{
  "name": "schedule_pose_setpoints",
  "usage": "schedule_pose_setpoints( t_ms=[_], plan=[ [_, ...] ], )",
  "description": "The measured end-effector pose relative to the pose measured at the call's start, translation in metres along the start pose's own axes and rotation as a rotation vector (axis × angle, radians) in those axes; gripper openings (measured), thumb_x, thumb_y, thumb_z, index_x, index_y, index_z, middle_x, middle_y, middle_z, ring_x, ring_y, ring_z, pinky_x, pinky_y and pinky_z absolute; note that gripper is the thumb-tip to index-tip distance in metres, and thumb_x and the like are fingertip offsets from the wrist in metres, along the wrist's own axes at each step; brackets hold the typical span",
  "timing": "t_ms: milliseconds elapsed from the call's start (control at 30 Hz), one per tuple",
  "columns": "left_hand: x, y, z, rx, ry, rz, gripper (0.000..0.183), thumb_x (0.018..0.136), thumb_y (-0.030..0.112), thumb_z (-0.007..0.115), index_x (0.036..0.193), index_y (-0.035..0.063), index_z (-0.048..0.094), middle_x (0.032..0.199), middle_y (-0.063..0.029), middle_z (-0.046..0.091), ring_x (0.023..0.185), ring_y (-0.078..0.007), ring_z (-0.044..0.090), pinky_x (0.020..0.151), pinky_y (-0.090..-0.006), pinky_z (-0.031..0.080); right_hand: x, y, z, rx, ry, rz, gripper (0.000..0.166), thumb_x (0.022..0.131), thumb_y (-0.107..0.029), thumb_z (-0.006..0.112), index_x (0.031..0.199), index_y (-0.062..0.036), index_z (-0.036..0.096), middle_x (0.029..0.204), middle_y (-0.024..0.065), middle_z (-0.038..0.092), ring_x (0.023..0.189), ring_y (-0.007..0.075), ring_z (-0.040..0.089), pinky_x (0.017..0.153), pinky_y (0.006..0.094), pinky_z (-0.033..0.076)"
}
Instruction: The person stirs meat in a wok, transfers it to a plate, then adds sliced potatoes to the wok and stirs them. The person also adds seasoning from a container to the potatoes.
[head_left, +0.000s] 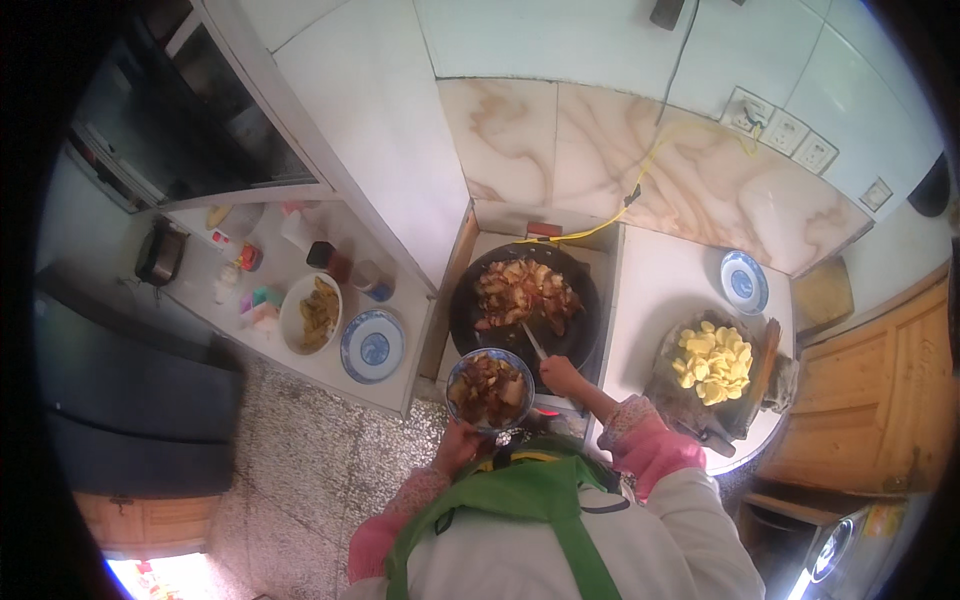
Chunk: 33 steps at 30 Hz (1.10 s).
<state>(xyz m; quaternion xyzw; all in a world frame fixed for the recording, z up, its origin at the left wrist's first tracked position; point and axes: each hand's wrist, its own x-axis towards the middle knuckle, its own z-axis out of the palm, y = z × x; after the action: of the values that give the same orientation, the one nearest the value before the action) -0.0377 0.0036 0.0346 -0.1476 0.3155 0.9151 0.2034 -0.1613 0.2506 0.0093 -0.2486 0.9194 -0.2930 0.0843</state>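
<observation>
My left hand (459, 448) grips the near rim of a blue-and-white bowl (451, 373), held just in front of the wok. Browned slices of what looks like cooked meat (489, 390) fill the bowl. In my right hand (561, 375) is the handle of a metal cooking utensil (534, 341), a spatula or ladle. Its far end is hidden among the food in the black wok (581, 330). More browned slices (525, 289) are heaped on the wok's far side, and its near side shows bare dark metal.
On the right counter, sliced yellow potatoes (714, 364) lie on a chopping board (664, 375), a cleaver-like handle (716, 442) beside them. A patterned plate (745, 283) sits behind. The left counter holds a white bowl (291, 319) of food, a plate (373, 346) and jars. A yellow cable (641, 176) hangs behind the wok.
</observation>
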Motion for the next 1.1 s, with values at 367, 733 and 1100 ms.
schedule_pose_setpoints(
  t_ms=[367,733,1100],
  plan=[
    [-0.001,0.010,0.014,0.042,0.083,-0.050,0.072,0.063,-0.016,0.035,0.130,0.0093,0.022,0.129,-0.0129,0.033,0.117,-0.0309,0.037,0.093,-0.0474,0.038,0.004,-0.005,-0.009,-0.033,-0.022,0.177,0.016,0.068,-0.011,0.048,0.070,-0.0022,0.061,0.072,0.0194,0.057,0.072,0.0367,0.056,0.066,0.0444,0.046],
    [0.005,-0.002,-0.008,-0.045,0.102,-0.023,0.066,0.066,-0.014,0.037,0.127,0.0102,0.024,0.128,-0.0142,0.032,0.116,-0.0314,0.037,0.092,-0.0466,0.038,-0.004,-0.002,-0.026,-0.148,-0.069,0.152,0.013,0.068,-0.011,0.051,0.070,-0.0054,0.062,0.070,0.0175,0.058,0.069,0.0343,0.058,0.064,0.0436,0.048],
    [0.006,0.006,0.000,0.039,0.086,-0.007,0.063,0.065,-0.012,0.038,0.124,0.0102,0.030,0.123,-0.0126,0.039,0.111,-0.0312,0.041,0.089,-0.0431,0.041,-0.009,0.018,-0.013,-0.116,0.000,0.092,0.013,0.063,-0.012,0.052,0.068,-0.0039,0.061,0.066,0.0175,0.056,0.068,0.0343,0.057,0.063,0.0429,0.047]
  ],
)
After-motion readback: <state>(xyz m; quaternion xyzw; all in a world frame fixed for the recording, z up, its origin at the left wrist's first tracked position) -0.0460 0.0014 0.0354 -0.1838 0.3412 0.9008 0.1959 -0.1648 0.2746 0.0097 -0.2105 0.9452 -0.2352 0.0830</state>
